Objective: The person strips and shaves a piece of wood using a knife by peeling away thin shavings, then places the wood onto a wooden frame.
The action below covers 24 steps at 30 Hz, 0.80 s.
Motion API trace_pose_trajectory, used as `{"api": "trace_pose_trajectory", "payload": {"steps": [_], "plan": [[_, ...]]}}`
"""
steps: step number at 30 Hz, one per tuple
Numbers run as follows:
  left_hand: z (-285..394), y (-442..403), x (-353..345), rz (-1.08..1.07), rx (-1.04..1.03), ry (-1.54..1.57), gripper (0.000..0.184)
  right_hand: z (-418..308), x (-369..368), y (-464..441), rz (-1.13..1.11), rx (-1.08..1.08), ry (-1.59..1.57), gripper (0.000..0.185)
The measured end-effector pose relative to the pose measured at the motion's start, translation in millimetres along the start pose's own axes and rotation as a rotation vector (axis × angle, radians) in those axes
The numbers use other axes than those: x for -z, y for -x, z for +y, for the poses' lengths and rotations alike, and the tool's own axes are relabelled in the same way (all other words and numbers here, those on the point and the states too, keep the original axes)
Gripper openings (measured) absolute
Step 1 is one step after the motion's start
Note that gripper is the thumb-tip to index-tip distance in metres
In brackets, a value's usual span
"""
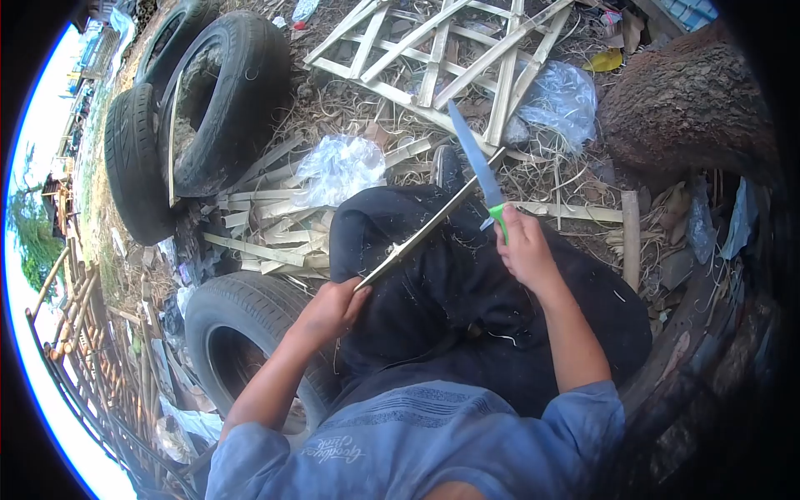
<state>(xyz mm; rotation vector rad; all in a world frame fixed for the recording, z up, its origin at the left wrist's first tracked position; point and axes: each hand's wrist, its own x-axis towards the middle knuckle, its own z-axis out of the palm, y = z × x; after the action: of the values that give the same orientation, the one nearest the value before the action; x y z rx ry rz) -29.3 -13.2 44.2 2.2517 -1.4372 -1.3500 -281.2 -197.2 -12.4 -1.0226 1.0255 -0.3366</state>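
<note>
My left hand (331, 310) is closed around the lower end of a thin bamboo strip (427, 227). The strip slants up and to the right across my dark trousers (417, 292), with a pale frayed spot partway along it. In my right hand (527, 250) is a knife (473, 150) with a green handle, its blade pointing up and away from me. The blade passes close to the strip's far end; whether they touch I cannot tell. Small pale shavings lie on the trousers.
A lattice of split bamboo (433, 58) lies on the ground ahead. Old tires (242, 100) stand at left, another tire (250, 325) beside my leg. Cut strips (275, 237) and clear plastic (342, 169) lie between. A thick tree trunk (687, 104) is at right, near a short stick (631, 242).
</note>
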Motion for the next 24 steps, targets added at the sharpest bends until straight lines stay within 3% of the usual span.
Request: {"api": "trace_pose_trajectory", "payload": {"steps": [3, 4, 8, 10, 14, 17, 18, 20, 24], "plan": [[7.1, 0.2, 2.1, 0.019, 0.038, -0.006, 0.028, 27.6, -19.8, 5.3, -0.087, 0.179, 0.157, 0.048], [7.4, 0.5, 2.0, 0.037, 0.004, -0.01, 0.028, 27.1, -18.0, 2.1, -0.054, 0.256, 0.241, 0.048], [1.7, 0.5, -0.1, 0.038, -0.021, -0.034, 0.027, 16.4, -7.3, -9.4, 0.071, 0.206, 0.131, 0.048], [3.3, 0.6, 0.5, 0.026, -0.008, -0.054, 0.026, 31.6, -14.0, -9.2, 0.132, 0.37, 0.247, 0.046], [2.5, 0.8, -4.4, 0.09, -0.082, -0.018, 0.026, 14.0, -3.0, -3.8, 0.06, 0.218, 0.209, 0.048], [9.3, 4.8, -0.4, 0.023, 0.037, 0.021, 0.026, 7.2, -3.3, -8.3, 0.041, 0.135, -0.009, 0.048], [6.3, 7.0, -2.1, 0.031, 0.038, 0.018, 0.025, 16.3, -12.2, -5.6, 0.044, 0.176, 0.15, 0.048], [6.2, 4.7, -1.6, 0.046, 0.025, 0.007, 0.025, 45.4, -28.8, -5.3, -0.023, 0.307, 0.171, 0.047], [7.7, 1.1, -1.9, 0.06, 0.023, -0.066, 0.026, 8.6, -9.6, -6.0, -0.005, 0.145, 0.11, 0.047]]}}
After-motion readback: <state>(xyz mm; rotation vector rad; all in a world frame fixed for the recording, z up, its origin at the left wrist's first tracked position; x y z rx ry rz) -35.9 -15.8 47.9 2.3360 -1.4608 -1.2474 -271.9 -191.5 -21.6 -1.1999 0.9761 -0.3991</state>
